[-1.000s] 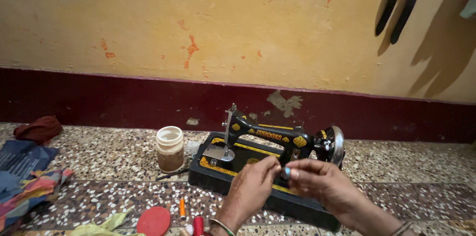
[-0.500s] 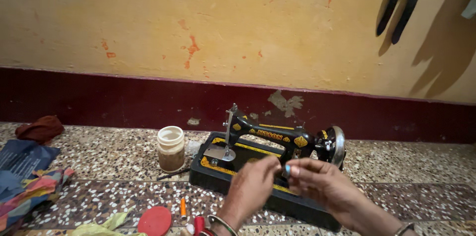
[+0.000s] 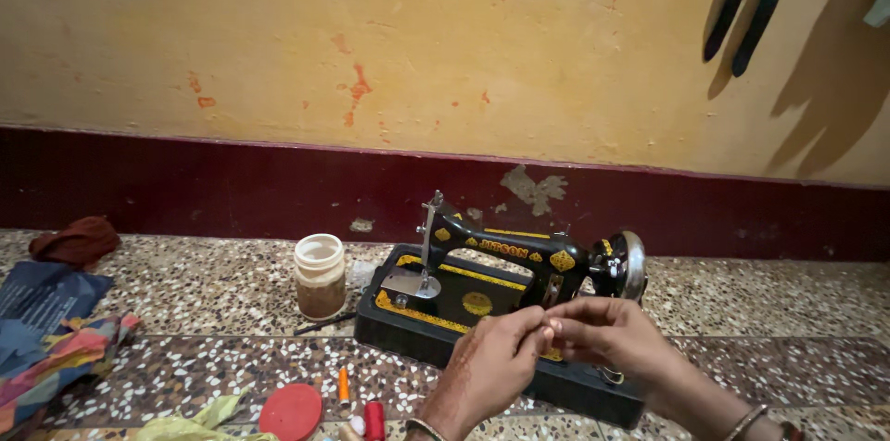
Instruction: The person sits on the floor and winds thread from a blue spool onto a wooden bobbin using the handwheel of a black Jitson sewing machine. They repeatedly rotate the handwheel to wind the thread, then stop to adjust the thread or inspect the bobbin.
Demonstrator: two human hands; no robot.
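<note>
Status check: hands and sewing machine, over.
Left hand and right hand pinched together, fingertips meeting; held item too small to tell. Sewing machine just behind. Nothing in between.

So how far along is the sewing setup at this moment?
Laid out: the black sewing machine on the floor, spools and a jar nearby. In hand: left hand and right hand meet fingertip to fingertip before it, pinching something too fine to see. Left: no cloth lies under the needle.

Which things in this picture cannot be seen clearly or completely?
- Head view: whatever the left hand and right hand pinch together; too small, covered by fingertips.
- Front of the sewing machine base: hidden behind both hands.
- Red spool and red lid: cut by the bottom edge.
</note>
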